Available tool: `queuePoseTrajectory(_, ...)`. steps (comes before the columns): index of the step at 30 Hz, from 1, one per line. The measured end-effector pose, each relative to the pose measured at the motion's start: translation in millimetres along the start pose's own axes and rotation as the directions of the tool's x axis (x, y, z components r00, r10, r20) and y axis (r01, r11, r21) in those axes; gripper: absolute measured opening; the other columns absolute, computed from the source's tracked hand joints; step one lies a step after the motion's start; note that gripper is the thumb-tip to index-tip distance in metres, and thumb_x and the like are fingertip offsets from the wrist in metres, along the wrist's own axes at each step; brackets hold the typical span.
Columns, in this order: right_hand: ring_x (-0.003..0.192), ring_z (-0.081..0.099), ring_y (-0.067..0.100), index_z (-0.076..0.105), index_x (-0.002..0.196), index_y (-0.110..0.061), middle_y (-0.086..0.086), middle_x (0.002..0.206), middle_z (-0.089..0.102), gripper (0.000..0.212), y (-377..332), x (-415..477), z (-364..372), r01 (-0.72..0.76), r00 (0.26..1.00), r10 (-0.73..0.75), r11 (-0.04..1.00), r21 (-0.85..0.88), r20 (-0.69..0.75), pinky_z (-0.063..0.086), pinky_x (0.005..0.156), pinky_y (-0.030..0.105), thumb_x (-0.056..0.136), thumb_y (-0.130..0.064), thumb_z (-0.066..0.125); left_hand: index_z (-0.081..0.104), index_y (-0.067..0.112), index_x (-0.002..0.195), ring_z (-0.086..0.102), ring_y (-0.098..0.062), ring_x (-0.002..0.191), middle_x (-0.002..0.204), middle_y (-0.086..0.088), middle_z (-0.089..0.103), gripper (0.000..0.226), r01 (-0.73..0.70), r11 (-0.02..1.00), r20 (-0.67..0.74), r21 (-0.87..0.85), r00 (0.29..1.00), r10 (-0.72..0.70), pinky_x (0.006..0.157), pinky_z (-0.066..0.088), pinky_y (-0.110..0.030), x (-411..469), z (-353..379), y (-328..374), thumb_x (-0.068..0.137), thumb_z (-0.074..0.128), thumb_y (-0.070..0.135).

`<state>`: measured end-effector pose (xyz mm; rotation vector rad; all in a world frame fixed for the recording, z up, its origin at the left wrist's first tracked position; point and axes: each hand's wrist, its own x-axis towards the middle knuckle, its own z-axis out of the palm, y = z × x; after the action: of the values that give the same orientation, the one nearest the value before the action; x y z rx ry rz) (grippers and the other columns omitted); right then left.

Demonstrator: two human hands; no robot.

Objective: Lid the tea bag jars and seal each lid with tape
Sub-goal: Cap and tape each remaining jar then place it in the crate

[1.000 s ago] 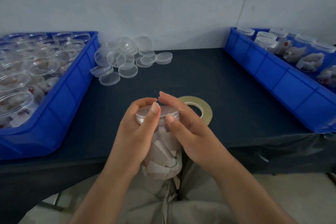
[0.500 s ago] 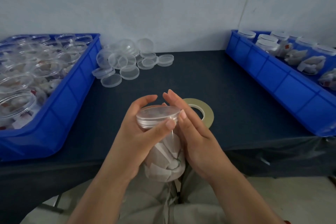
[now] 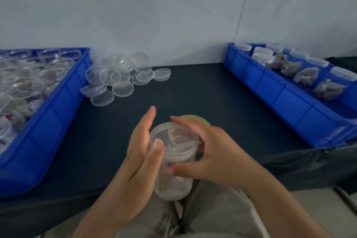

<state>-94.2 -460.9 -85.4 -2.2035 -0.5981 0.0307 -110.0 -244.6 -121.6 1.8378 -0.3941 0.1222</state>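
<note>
Before dark table (image 3: 212, 102), jar (image 3: 173, 185) sits inside right grip (image 3: 212, 152).

Person, seen from above. Left hand (image 3: 142, 157) and right hand (image 3: 212, 155), both bare, with short, plain nails. The forearms (image 3: 280, 203) are uncovered as far as they can be seen. Below them are trousers (image 3: 214, 216) of light grey-beige cloth, soft and creased, with a dark fold between the two legs.
</note>
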Motion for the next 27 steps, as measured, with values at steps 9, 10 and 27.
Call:
queuePoseTrajectory(9,0.101,0.056,-0.017,0.048,0.135,-0.031,-0.024,0.121,0.056,0.085,40.7,75.9,-140.9,-0.166,0.823,0.111,0.985,-0.05,-0.557,0.045,0.075,0.006,0.068,-0.063,0.09,0.064,0.021,0.116,0.06,-0.024,0.136,0.129,0.004,0.07,0.034,0.068,0.944,-0.26,-0.323,0.953,-0.158,0.108,0.048,-0.044,24.8,-21.0,-11.7,0.105,0.046,0.046)
queuePoseTrajectory(10,0.101,0.058,-0.01,0.049,0.134,-0.031,-0.02,0.122,0.057,0.085,50.2,87.1,-163.1,-0.193,0.78,0.113,0.979,-0.064,-0.615,0.047,0.077,0.013,0.067,-0.064,0.088,0.063,0.017,0.112,0.061,-0.027,0.133,0.126,0.003,0.07,0.028,0.104,0.94,-0.248,-0.326,0.95,-0.191,0.103,0.054,-0.041,28.5,-22.0,-14.7,0.106,0.039,0.031)
queuePoseTrajectory(27,0.106,0.062,0.033,0.058,0.121,-0.012,0.014,0.122,0.062,0.084,252.1,133.2,-320.3,-0.855,0.4,0.685,0.519,0.022,-0.609,0.054,0.08,0.042,0.062,-0.06,0.096,0.06,-0.013,0.096,0.08,-0.016,0.084,0.103,-0.007,0.08,0.031,0.35,0.927,-0.103,-0.133,0.926,-0.364,0.067,0.064,-0.026,36.2,-17.9,-77.3,0.093,0.034,-0.03)
